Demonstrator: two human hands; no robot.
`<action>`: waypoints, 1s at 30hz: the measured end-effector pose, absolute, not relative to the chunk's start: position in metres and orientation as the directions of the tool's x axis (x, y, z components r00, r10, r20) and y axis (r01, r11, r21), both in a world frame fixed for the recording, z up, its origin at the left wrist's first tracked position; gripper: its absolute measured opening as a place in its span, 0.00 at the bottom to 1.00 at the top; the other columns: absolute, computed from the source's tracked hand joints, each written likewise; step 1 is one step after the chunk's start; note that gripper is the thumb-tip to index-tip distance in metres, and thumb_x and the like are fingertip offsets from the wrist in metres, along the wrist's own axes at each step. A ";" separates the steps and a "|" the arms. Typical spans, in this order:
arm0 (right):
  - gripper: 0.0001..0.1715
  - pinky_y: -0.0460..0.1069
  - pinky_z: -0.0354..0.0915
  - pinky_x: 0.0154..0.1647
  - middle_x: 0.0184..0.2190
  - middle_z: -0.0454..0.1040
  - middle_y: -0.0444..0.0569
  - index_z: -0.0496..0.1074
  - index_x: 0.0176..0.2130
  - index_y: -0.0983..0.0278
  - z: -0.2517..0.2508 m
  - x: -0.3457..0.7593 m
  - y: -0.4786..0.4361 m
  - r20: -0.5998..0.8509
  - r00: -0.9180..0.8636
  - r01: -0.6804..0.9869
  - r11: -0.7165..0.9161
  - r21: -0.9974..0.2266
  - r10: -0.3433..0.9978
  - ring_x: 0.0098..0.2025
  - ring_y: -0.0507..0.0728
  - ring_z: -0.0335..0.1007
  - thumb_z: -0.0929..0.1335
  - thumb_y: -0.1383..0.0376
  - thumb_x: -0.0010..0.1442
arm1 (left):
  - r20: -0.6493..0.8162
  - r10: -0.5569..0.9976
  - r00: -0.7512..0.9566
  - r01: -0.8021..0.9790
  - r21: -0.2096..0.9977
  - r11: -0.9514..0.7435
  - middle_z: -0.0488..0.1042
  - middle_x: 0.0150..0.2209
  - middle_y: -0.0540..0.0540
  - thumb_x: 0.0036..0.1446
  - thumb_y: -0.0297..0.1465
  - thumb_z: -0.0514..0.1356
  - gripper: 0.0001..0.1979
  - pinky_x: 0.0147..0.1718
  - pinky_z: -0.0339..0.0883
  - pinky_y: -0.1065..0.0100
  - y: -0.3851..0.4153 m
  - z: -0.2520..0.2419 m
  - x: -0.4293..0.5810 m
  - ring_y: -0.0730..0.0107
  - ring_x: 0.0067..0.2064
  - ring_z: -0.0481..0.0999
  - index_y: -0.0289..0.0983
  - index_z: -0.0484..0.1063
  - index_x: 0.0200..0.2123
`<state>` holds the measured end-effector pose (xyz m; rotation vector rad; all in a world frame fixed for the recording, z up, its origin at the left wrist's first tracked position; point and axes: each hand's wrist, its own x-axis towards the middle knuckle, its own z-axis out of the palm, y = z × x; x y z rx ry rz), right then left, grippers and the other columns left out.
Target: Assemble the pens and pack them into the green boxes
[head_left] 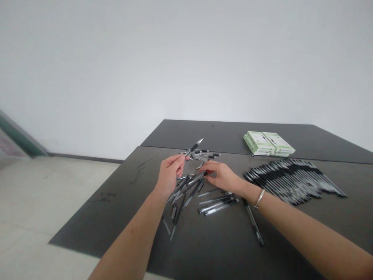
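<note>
My left hand (171, 171) is closed around the barrel of a pen (194, 147). The pen has a black grip, and its bare silver tip points up and to the right. My right hand (220, 175) reaches down to the loose pen parts (186, 190) heaped on the table. Its thumb and fingers are pinched together beside the heap; a small dark piece shows at the fingertips, too small to name. Behind both hands lie several pens with black grips (205, 155). Under my right forearm rest clear capped pens (221, 206).
To the right, many pens (294, 181) are laid side by side in a wide row. Green and white boxes (269, 143) are stacked behind them. One single pen (255, 225) lies near my right forearm. The dark table (116, 225) meets a white wall at the back.
</note>
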<state>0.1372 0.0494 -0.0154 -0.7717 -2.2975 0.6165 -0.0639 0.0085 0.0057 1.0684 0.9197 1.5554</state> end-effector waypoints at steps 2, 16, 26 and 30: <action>0.19 0.48 0.68 0.41 0.40 0.76 0.50 0.77 0.41 0.63 -0.015 0.146 0.040 0.436 -0.566 0.319 0.673 -0.667 0.700 0.39 0.54 0.72 0.66 0.77 0.52 | 0.185 0.979 -0.081 -0.285 0.937 -0.201 0.59 0.19 0.56 0.50 0.37 0.66 0.12 0.16 0.45 0.76 0.008 0.004 -0.063 0.85 0.17 0.52 0.32 0.78 0.30; 0.10 0.45 0.66 0.28 0.37 0.77 0.49 0.75 0.39 0.62 -0.009 0.191 -0.014 0.247 -0.208 -0.114 0.227 -0.967 0.946 0.27 0.49 0.65 0.72 0.61 0.56 | 0.083 0.966 0.246 -0.129 0.990 -0.052 0.59 0.16 0.56 0.53 0.39 0.65 0.14 0.17 0.42 0.75 0.003 -0.013 -0.050 0.83 0.17 0.53 0.32 0.80 0.33; 0.10 0.42 0.64 0.21 0.33 0.72 0.45 0.69 0.43 0.61 -0.004 0.197 -0.028 0.212 -0.369 -0.060 0.205 -0.977 0.905 0.26 0.48 0.66 0.67 0.58 0.63 | 0.031 0.935 0.353 -0.020 0.999 -0.026 0.59 0.15 0.55 0.55 0.39 0.64 0.14 0.19 0.44 0.76 -0.002 -0.015 -0.050 0.82 0.18 0.54 0.32 0.79 0.36; 0.10 0.41 0.66 0.21 0.33 0.75 0.46 0.71 0.42 0.61 -0.002 0.197 -0.026 0.190 -0.339 -0.277 0.095 -0.956 0.921 0.26 0.48 0.68 0.69 0.59 0.62 | 0.037 0.933 0.359 -0.008 0.999 -0.036 0.58 0.15 0.56 0.56 0.38 0.63 0.14 0.19 0.45 0.76 -0.003 -0.016 -0.051 0.82 0.18 0.53 0.32 0.80 0.36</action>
